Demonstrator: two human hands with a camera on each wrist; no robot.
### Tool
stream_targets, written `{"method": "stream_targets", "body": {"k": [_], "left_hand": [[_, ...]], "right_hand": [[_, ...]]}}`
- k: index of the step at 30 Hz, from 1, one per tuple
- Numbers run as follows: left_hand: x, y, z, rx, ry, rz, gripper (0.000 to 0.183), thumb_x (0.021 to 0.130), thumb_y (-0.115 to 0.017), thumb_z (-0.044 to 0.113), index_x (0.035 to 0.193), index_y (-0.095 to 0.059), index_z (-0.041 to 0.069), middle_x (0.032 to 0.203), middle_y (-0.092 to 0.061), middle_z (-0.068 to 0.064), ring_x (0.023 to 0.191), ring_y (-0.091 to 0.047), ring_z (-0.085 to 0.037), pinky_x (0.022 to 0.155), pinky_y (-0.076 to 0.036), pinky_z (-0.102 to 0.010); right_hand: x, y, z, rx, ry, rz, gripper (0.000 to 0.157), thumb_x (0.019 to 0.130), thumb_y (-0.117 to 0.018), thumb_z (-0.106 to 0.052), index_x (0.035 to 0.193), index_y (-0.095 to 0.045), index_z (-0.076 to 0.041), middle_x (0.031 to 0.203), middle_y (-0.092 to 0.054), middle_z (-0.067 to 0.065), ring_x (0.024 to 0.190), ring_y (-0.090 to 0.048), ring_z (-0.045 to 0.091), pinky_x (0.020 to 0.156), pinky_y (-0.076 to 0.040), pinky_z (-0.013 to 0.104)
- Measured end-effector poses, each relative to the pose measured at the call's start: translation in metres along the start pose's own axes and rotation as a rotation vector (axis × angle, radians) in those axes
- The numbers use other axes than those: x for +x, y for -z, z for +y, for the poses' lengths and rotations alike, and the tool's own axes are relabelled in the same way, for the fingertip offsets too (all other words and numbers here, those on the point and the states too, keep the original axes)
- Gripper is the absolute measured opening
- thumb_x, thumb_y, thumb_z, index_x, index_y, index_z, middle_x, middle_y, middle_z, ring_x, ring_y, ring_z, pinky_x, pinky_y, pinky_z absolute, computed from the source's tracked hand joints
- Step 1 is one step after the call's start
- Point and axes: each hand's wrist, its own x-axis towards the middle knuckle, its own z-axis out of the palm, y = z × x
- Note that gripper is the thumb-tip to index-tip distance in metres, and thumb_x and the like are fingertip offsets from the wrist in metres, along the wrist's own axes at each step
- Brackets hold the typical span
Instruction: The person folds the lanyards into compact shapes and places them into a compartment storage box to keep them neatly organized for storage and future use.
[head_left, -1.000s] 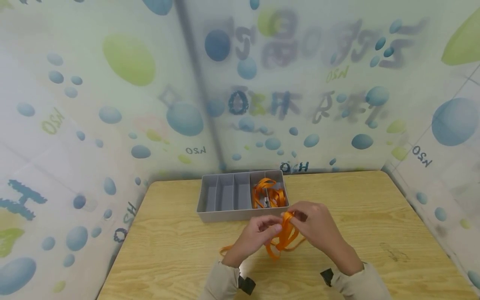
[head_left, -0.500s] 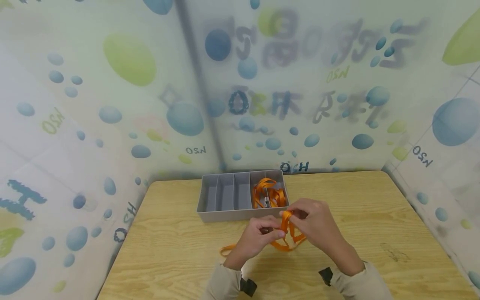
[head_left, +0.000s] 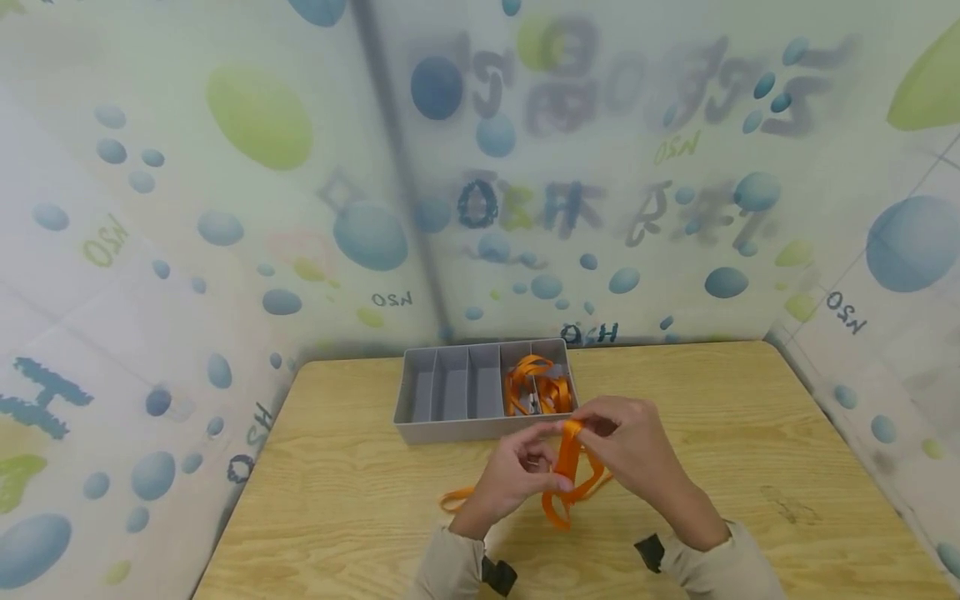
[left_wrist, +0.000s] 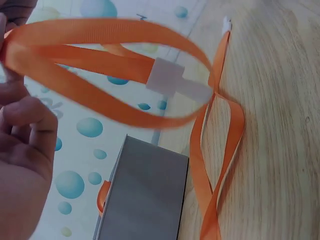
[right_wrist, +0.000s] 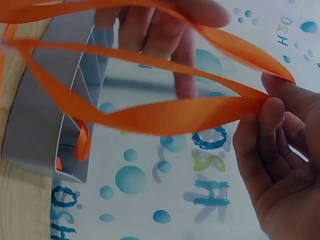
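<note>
An orange lanyard [head_left: 567,454] hangs in loops between the hands. My right hand [head_left: 628,437] pinches the top of its loop between thumb and fingers, clearest in the right wrist view, where strands fan out from the pinch. My left hand [head_left: 517,475] is just left of the strap, fingers loosely bent and apart from the thumb, which lies against a strand. A white plastic clip [left_wrist: 167,77] sits on the lanyard in the left wrist view. The lower strap [left_wrist: 235,120] trails over the table to a pale end piece [left_wrist: 226,24].
A grey divided box [head_left: 450,430] stands behind the hands on the wooden table [head_left: 345,500]. More orange lanyards [head_left: 553,395] lie in its right compartments. A patterned wall [head_left: 525,250] rises behind the table.
The left thumb and fingers have spread apart from their earlier closer hold on the strap. The lanyard's lower loops have swung and changed shape. The right hand keeps its pinch almost in place.
</note>
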Motion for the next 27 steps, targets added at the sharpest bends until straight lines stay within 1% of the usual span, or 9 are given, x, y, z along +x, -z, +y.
{"method": "stream_targets", "body": {"k": [4, 6, 9, 13, 15, 18, 21, 24, 27], "left_hand": [[0.001, 0.0, 0.0, -0.006, 0.061, -0.088, 0.068, 0.08, -0.082, 0.032, 0.136, -0.059, 0.001, 0.085, -0.066, 0.003, 0.065, -0.051, -0.004, 0.058, -0.041, -0.017], [0.002, 0.0, 0.001, 0.014, 0.08, -0.124, 0.059, 0.082, -0.082, 0.027, 0.131, -0.062, -0.001, 0.083, -0.063, 0.005, 0.064, -0.05, -0.003, 0.058, -0.041, -0.017], [0.004, -0.001, 0.001, 0.057, 0.079, -0.174, 0.044, 0.085, -0.08, 0.014, 0.123, -0.066, -0.002, 0.08, -0.062, 0.005, 0.06, -0.046, -0.003, 0.056, -0.04, -0.018], [0.006, -0.003, 0.001, 0.08, 0.062, -0.207, 0.035, 0.084, -0.078, 0.0, 0.117, -0.068, -0.004, 0.072, -0.06, -0.001, 0.054, -0.041, -0.003, 0.053, -0.038, -0.018], [0.007, -0.005, 0.001, 0.077, 0.059, -0.212, 0.032, 0.083, -0.077, -0.003, 0.114, -0.069, -0.006, 0.073, -0.063, -0.006, 0.054, -0.042, -0.003, 0.055, -0.04, -0.018], [0.009, -0.007, 0.0, 0.064, 0.023, -0.247, 0.03, 0.084, -0.074, -0.007, 0.113, -0.067, -0.008, 0.079, -0.067, -0.019, 0.057, -0.046, -0.002, 0.057, -0.044, -0.018], [0.01, -0.011, 0.0, 0.056, -0.03, -0.303, 0.031, 0.085, -0.07, -0.012, 0.116, -0.063, -0.01, 0.093, -0.067, -0.03, 0.065, -0.055, -0.003, 0.061, -0.049, -0.019], [0.012, -0.014, -0.001, 0.054, -0.048, -0.352, 0.034, 0.087, -0.067, -0.014, 0.119, -0.058, -0.009, 0.097, -0.065, -0.034, 0.074, -0.06, -0.002, 0.065, -0.052, -0.021], [0.014, -0.017, -0.002, 0.068, -0.059, -0.379, 0.027, 0.087, -0.066, -0.015, 0.113, -0.06, -0.011, 0.096, -0.064, -0.033, 0.076, -0.06, 0.0, 0.067, -0.053, -0.021]], "right_hand": [[0.0, 0.0, -0.003, 0.079, -0.049, -0.042, 0.017, 0.08, -0.077, 0.006, 0.084, -0.077, -0.01, 0.08, -0.072, -0.003, 0.062, -0.06, 0.005, 0.056, -0.054, 0.025], [0.0, 0.0, -0.005, 0.117, -0.064, -0.059, 0.015, 0.082, -0.077, 0.004, 0.084, -0.077, -0.011, 0.08, -0.072, -0.004, 0.061, -0.06, 0.006, 0.056, -0.054, 0.026], [-0.001, 0.0, -0.008, 0.161, -0.09, -0.08, 0.013, 0.083, -0.077, 0.001, 0.085, -0.078, -0.012, 0.08, -0.072, -0.004, 0.061, -0.06, 0.007, 0.055, -0.053, 0.027], [-0.001, 0.0, -0.011, 0.221, -0.127, -0.108, 0.017, 0.084, -0.073, 0.004, 0.086, -0.078, -0.011, 0.082, -0.073, -0.003, 0.061, -0.061, 0.009, 0.055, -0.054, 0.028], [-0.001, -0.001, -0.012, 0.249, -0.138, -0.123, 0.019, 0.083, -0.071, 0.007, 0.086, -0.078, -0.01, 0.082, -0.073, -0.002, 0.061, -0.062, 0.01, 0.055, -0.055, 0.028], [-0.002, -0.001, -0.012, 0.279, -0.135, -0.141, 0.018, 0.084, -0.07, 0.007, 0.086, -0.077, -0.01, 0.081, -0.073, -0.001, 0.061, -0.061, 0.01, 0.056, -0.054, 0.028], [-0.002, -0.002, -0.011, 0.293, -0.123, -0.158, 0.019, 0.084, -0.07, 0.008, 0.086, -0.077, -0.009, 0.081, -0.073, 0.0, 0.061, -0.062, 0.01, 0.057, -0.055, 0.028], [-0.003, -0.002, -0.011, 0.3, -0.12, -0.177, 0.02, 0.083, -0.069, 0.01, 0.086, -0.077, -0.008, 0.081, -0.072, 0.0, 0.062, -0.062, 0.01, 0.057, -0.055, 0.028], [-0.003, -0.002, -0.011, 0.297, -0.122, -0.19, 0.022, 0.082, -0.068, 0.011, 0.086, -0.077, -0.008, 0.079, -0.072, -0.001, 0.061, -0.062, 0.01, 0.057, -0.055, 0.029]]}}
